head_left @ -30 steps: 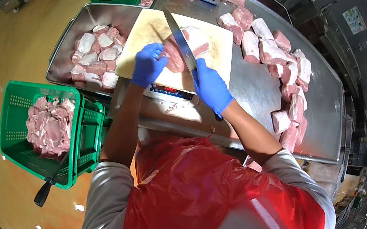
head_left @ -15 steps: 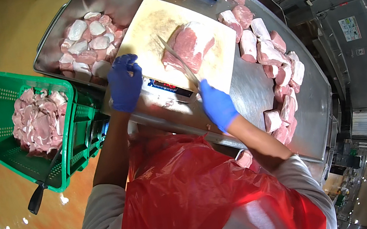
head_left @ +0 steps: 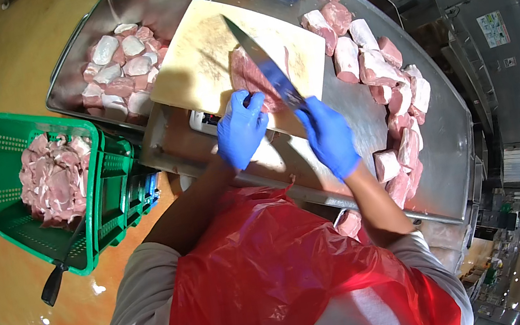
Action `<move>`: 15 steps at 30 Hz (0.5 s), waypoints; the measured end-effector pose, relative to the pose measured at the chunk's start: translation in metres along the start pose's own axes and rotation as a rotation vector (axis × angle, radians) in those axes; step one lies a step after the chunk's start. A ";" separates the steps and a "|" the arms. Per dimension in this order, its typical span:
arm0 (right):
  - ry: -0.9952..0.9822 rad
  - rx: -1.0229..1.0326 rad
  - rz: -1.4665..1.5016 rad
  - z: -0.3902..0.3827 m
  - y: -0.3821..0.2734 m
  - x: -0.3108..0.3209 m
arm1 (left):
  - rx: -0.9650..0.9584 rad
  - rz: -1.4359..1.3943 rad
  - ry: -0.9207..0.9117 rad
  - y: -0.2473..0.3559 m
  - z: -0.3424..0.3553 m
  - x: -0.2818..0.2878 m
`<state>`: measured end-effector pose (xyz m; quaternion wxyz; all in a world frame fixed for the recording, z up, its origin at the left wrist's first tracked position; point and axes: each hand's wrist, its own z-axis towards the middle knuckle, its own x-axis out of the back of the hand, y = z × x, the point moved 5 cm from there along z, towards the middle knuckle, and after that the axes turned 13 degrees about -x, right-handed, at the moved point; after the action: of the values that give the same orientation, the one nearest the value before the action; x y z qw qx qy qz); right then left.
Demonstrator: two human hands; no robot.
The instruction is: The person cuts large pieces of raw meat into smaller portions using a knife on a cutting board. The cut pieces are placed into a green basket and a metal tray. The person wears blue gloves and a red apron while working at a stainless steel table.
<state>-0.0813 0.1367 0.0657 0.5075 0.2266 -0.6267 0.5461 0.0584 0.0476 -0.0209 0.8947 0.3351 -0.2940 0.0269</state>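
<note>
The work looked well under way but unfinished: a slab of meat [head_left: 246, 73] lay on the pale cutting board [head_left: 196, 34] at the upper centre of the frame, partly hidden by the knife [head_left: 255, 53], whose blade slanted across it in the view. Whether the edge touched the meat could not be told, and no finished cut showed in the slab's visible part. The right hand [head_left: 330, 137], right of centre, was wrapped round the knife's handle. The left hand [head_left: 242, 129], near the middle of the frame, had its fingers bent at the slab's lower edge; whether they pinched it or merely lay against it was unclear. What seemed done sat to the left: many chunky pieces [head_left: 119, 86] heaped in the metal tub [head_left: 128, 8] at the upper left, and a pile of thin, loose scraps [head_left: 58, 181] in the green crate [head_left: 5, 183] at the left, probably trimmings. What seemed left lay to the right, where a long cluster of thick blocks of meat [head_left: 379, 68] ran down the steel table [head_left: 359, 113]; they were bulkier than the pieces in the tub, though whether they had already been trimmed could not be judged. By that reading, a good share remained besides the slab on the board.
</note>
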 end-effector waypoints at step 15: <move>-0.371 0.116 -0.675 -0.011 0.105 0.012 | -0.002 -0.120 0.168 -0.064 -0.054 0.025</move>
<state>-0.1702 0.1815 0.0276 0.5229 0.5435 -0.5661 0.3326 0.1216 0.0277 -0.0769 0.9165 0.3480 -0.1972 0.0008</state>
